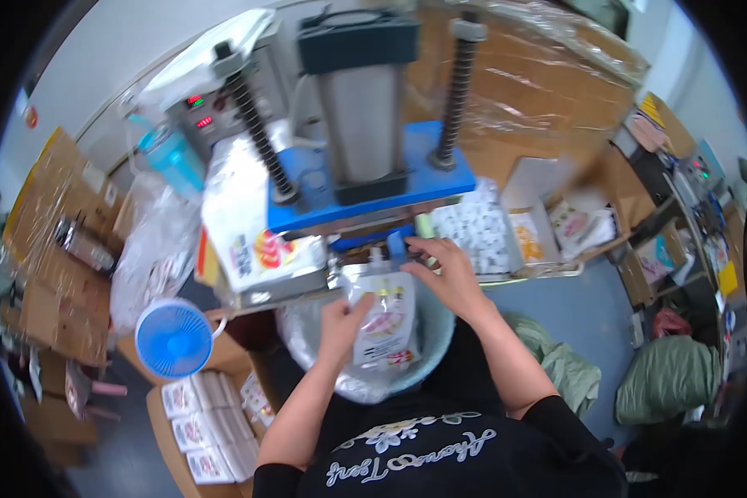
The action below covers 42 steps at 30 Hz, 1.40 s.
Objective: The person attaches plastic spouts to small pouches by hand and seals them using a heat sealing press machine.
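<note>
A white printed spout pouch (pixel 390 311) hangs upright below the front edge of a blue-plated press (pixel 373 214). My left hand (pixel 344 325) pinches the pouch's left side, thumb lying over its front. The pouch's clear spout points up toward the press. To the right of the spout, my right hand (pixel 448 270) has its fingers bent together beside a small blue piece (pixel 397 244). What those fingers hold, if anything, cannot be made out. Under both hands stands a round tub (pixel 440 332) lined with clear plastic, with more pouches inside.
Flat printed pouches (pixel 261 257) lie left of the press. A blue fan (pixel 173 339) stands at the left, above a carton with white packs (pixel 199 432). On the right are a tray of pouches (pixel 473 228), an open carton (pixel 631 195) and green sacks (pixel 672 382).
</note>
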Tool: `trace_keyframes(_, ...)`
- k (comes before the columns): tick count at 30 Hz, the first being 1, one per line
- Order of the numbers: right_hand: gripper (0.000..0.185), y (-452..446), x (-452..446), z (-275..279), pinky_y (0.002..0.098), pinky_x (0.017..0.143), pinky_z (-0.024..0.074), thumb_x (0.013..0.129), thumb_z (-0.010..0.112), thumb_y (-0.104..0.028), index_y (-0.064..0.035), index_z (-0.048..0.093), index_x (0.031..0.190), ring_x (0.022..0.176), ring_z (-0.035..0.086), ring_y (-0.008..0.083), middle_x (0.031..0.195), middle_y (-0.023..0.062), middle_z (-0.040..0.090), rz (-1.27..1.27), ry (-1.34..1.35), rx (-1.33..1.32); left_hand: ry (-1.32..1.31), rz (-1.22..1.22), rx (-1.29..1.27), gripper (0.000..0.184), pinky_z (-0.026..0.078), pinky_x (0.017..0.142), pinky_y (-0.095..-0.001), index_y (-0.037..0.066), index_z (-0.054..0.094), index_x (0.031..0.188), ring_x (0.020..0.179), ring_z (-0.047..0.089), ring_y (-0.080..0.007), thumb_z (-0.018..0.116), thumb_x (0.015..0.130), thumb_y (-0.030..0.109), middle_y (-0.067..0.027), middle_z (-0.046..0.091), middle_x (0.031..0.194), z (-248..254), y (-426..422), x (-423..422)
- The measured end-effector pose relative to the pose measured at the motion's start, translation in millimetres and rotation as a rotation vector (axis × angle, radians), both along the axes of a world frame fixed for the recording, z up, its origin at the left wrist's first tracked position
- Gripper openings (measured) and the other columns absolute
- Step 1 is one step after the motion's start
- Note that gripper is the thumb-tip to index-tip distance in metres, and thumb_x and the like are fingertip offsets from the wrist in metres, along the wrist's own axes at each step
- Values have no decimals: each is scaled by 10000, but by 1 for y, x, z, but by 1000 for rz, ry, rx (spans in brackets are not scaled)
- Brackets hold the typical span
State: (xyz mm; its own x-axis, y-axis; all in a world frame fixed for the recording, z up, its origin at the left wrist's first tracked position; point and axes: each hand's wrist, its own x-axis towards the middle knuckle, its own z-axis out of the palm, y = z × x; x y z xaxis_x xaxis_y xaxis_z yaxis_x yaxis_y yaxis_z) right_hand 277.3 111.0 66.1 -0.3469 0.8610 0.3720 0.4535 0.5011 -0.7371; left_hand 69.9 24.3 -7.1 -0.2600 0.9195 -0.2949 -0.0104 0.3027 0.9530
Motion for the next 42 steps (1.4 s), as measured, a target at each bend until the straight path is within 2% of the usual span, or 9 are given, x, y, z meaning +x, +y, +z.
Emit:
trace_keyframes(7, 176, 32, 39, -29, 491, 747, 530, 847, 614, -207, -109, 717, 952, 891, 665, 385, 954, 185, 688, -275, -412, -69, -555, 35, 50, 351, 584, 825, -395, -67, 604, 1182, 933, 696, -267, 700, 884, 93, -163, 678, 1109, 19, 37, 6)
trace_keyframes(13, 223, 32, 32, -66, 455, 766, 533, 839, 614, -178, -122, 639, 1054, 934, 649, 358, 1019, 183, 605, -275, -441, 18, -337, -22, 145, 166, 508, 621, -296, -35, 658, 943, 734, 628, -141, 688, 926, 127, -75, 674, 892, 16, 38, -11)
trace_keyframes(16, 321, 26, 36, -63, 460, 789, 530, 829, 599, -99, -128, 624, 1148, 944, 637, 364, 1018, 182, 607, -269, -338, 28, 472, 153, 704, 220, 382, 577, -221, 9, 643, 788, 644, 468, -52, 665, 940, 167, 22, 576, 712, 14, 45, -49)
trace_keyframes(18, 262, 28, 40, -75, 462, 775, 521, 811, 614, -97, -121, 631, 1071, 921, 622, 367, 986, 173, 598, -303, -231, 100, 1150, 187, 548, 689, 386, 1076, -413, -47, 562, 1313, 1311, 509, -312, 699, 891, 480, -210, 538, 1395, 15, 16, -73)
trace_keyframes(20, 235, 27, 50, -77, 455, 760, 511, 775, 640, -87, -109, 633, 1009, 918, 613, 369, 954, 167, 583, -197, -115, 93, 1550, -14, 542, 812, 230, 1160, -442, 62, 413, 1492, 1439, 331, -316, 621, 900, 577, -158, 378, 1549, -17, -10, -95)
trace_keyframes(22, 215, 27, 57, -70, 453, 744, 506, 768, 657, -92, -100, 634, 981, 903, 622, 361, 935, 158, 601, -232, 8, 44, 1429, 111, 590, 578, 303, 1112, -461, 81, 591, 1356, 1281, 513, -344, 622, 922, 461, -138, 576, 1379, -25, -23, -100)
trace_keyframes(25, 178, 21, 61, -45, 429, 729, 506, 791, 686, -117, -77, 635, 957, 874, 646, 331, 932, 133, 638, -234, 131, -94, 1218, 208, 695, 200, 468, 623, -388, -16, 733, 841, 627, 555, -295, 703, 920, 165, -180, 661, 723, 20, -23, -95)
trace_keyframes(32, 161, -8, 15, -6, 418, 713, 509, 809, 715, -183, -75, 695, 927, 833, 672, 308, 878, 116, 694, -111, 376, -21, 454, -11, 493, 333, 375, 558, -337, -54, 564, 688, 577, 380, -138, 680, 936, 133, -64, 461, 579, 57, -40, -16)
trace_keyframes(42, 226, -26, 4, -19, 410, 771, 530, 811, 704, -290, -102, 736, 932, 863, 683, 286, 887, 93, 719, 309, -143, -140, 398, -120, 137, 265, 313, 523, -289, -24, 565, 729, 612, 373, -70, 720, 865, 141, 40, 417, 622, -12, -55, -8)
